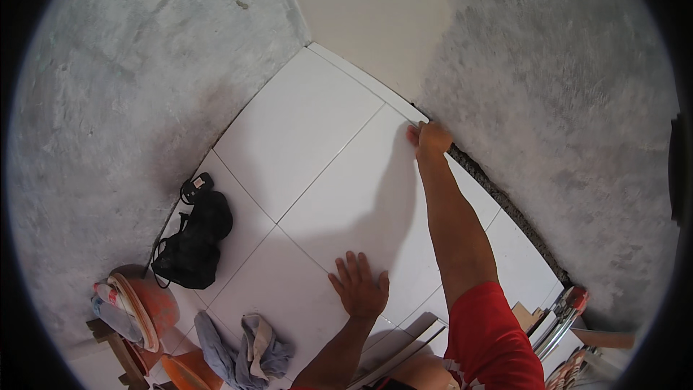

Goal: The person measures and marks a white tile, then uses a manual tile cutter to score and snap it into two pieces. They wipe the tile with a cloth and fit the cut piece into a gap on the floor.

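Note:
My left hand [361,285] lies flat on the white floor tiles [325,166], fingers spread, holding nothing. My right arm reaches far forward to the wall's foot. There my right hand [432,139] is closed, its fingers curled at the end of a narrow white tile strip [361,78] that runs along the wall. Whatever those fingers grip, if anything, is hidden. Beside this hand, a dark rough gap [498,191] between tiles and wall continues toward the near right. Thin straight joints separate the tiles.
A black bag [198,238] with a cord lies by the left wall. Near left are an orange bucket [155,307] and grey cloths [253,347]. A metal-railed tool [559,325] stands at the near right. Bare grey walls [556,101] meet the floor on both sides.

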`<action>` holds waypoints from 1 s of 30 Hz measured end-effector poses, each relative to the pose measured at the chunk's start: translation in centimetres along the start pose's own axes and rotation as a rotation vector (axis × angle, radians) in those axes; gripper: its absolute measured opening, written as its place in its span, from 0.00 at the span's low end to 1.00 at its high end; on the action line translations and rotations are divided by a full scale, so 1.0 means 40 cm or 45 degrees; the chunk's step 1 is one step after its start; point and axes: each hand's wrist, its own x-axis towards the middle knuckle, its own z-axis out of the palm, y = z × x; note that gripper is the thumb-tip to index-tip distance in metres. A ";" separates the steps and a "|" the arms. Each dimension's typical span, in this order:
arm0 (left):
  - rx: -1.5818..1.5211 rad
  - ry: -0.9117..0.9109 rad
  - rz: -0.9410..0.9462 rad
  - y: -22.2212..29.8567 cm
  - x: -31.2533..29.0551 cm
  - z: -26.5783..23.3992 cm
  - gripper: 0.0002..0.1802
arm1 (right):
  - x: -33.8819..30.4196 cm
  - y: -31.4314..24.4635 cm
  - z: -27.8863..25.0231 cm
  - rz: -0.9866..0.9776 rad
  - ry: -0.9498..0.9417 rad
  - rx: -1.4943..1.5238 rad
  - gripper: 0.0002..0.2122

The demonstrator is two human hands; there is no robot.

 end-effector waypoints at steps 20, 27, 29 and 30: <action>0.047 -0.021 0.016 0.000 0.000 -0.002 0.44 | 0.045 0.021 -0.025 0.145 -0.102 0.172 0.20; 0.045 0.029 0.040 -0.001 0.000 0.004 0.44 | 0.038 0.013 -0.030 0.119 -0.149 0.140 0.16; 0.034 0.024 0.031 0.000 0.000 0.002 0.44 | 0.027 0.010 -0.038 0.125 -0.178 0.163 0.15; 0.027 0.024 0.028 0.001 0.001 0.000 0.44 | 0.024 0.007 -0.037 0.132 -0.181 0.162 0.15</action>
